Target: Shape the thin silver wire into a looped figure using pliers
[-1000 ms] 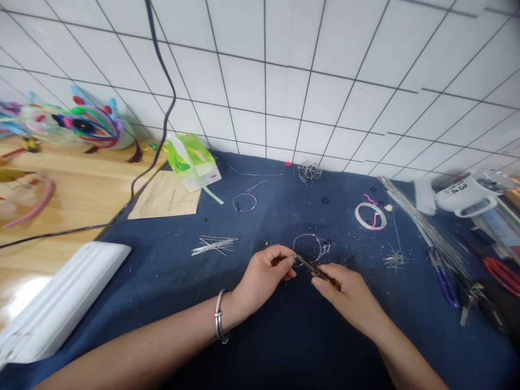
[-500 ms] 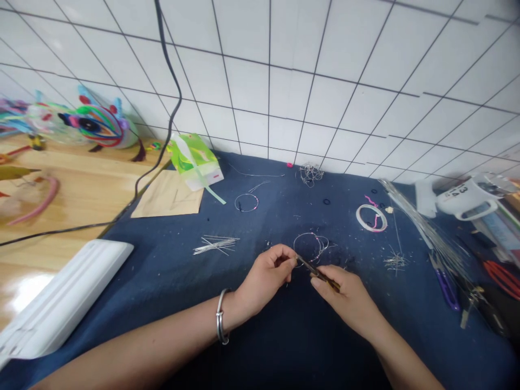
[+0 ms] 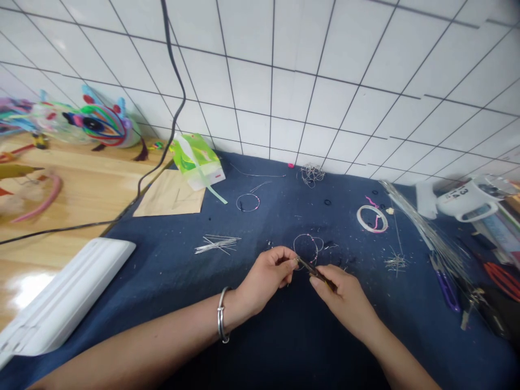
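Note:
My left hand (image 3: 264, 279), with a silver bangle at the wrist, is closed in a pinch at the near side of a thin wire ring (image 3: 305, 235) strung with small pink beads. In my right hand (image 3: 345, 295) is a pair of dark pliers (image 3: 313, 270). Their tip meets the wire at my left fingertips. The exact spot gripped is too small to make out. Just right of the ring, fine wire curls over the blue cloth (image 3: 260, 233). A second beaded wire ring (image 3: 248, 202) lies farther back, left of my hands.
Left of my hands lie cut wires (image 3: 217, 244) and a white power-strip-like box (image 3: 73, 295). A green packet (image 3: 197, 162) and tangled wire (image 3: 312, 174) lie at the back. On the right are a tape roll (image 3: 372, 219), purple-handled pliers (image 3: 446, 287), a wire bundle (image 3: 426, 233) and a glue-gun-like white tool (image 3: 467, 200).
The pliers and my right fingers have turned slightly at the wire. The ring and the loose wire beside it have shifted a little. The whole view has moved marginally.

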Demonstrator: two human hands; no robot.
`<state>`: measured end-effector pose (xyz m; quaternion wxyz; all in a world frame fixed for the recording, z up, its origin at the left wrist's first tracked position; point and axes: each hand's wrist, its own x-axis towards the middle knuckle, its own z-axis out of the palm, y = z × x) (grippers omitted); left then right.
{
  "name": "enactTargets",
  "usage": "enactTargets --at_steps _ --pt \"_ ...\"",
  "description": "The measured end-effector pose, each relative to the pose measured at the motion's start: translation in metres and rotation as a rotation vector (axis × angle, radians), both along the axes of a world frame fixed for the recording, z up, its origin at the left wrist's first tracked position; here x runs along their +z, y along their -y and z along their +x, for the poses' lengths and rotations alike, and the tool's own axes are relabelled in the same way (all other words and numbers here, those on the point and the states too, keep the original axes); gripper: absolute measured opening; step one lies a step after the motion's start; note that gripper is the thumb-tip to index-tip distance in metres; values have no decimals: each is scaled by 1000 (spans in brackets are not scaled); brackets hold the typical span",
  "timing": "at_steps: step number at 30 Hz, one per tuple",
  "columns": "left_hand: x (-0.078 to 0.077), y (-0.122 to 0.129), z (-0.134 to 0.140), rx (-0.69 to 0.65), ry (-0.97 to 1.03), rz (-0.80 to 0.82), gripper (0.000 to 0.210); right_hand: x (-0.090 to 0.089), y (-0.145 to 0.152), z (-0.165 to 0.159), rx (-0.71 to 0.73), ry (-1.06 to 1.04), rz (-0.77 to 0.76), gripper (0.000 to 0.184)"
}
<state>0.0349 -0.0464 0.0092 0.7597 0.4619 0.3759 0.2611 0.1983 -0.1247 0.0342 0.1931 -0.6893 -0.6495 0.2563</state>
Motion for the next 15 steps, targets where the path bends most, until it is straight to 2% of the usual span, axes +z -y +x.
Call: enactTargets --at_steps 7,11,15 --pt "1 0 0 13 53 -24 14 -6 3 -7 -18 206 158 20" --pt "4 -7 -1 29 18 48 14 -2 -5 -6 17 185 181 20" --pt "10 -20 -6 80 -14 190 11 6 -25 -6 88 158 224 20"
